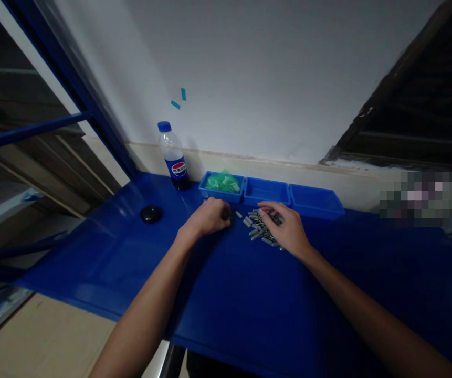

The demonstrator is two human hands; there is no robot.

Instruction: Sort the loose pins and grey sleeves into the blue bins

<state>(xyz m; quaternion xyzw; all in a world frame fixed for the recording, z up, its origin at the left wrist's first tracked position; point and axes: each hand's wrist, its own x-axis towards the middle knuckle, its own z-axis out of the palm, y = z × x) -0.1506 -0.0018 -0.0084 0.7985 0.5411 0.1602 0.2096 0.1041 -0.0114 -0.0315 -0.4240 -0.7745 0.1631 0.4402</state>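
A loose pile of small grey cylindrical parts with thin metal leads (255, 231), which look like capacitors, lies on the blue table (245, 294). Over the right side of this pile is my right hand (286, 228), its thumb and forefinger a little apart at the pile's top edge; no held part shows in it. Just left of the pile, my left hand (212, 216) is closed, fingers curled in and thumb side hidden. Whatever its fingertips hold is too small to make out. One grey part (239, 214) lies apart, between the left hand and the pile.
Three joined blue bins stand along the wall: the left bin (203, 190) holds a green plastic bag (223, 182), beside a middle bin (267, 198) and a right bin (316, 210). A Pepsi bottle (174, 157) and a black rounded object (150, 213) are at left.
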